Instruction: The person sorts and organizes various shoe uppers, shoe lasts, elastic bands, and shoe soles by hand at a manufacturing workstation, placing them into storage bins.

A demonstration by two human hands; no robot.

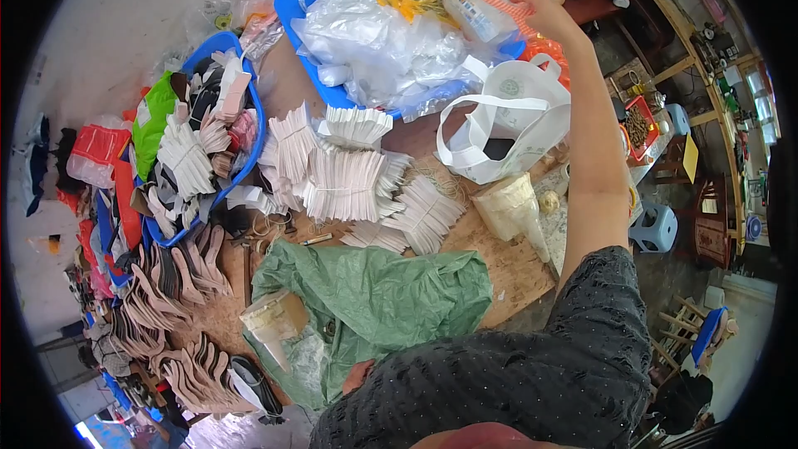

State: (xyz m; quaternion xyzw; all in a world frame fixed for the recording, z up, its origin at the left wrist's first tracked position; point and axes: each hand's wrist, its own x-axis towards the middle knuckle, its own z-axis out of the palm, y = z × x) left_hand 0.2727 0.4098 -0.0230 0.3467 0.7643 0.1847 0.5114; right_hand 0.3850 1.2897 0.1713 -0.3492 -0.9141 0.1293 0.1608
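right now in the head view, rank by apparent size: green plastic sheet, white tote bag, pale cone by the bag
1. green plastic sheet, the largest
2. white tote bag
3. pale cone, the smallest
The sheet lies nearer the camera, which adds to its apparent size.

One head-worn fisheye view looks steeply down onto the bench (515,270) from close above, edges bending toward its rim.
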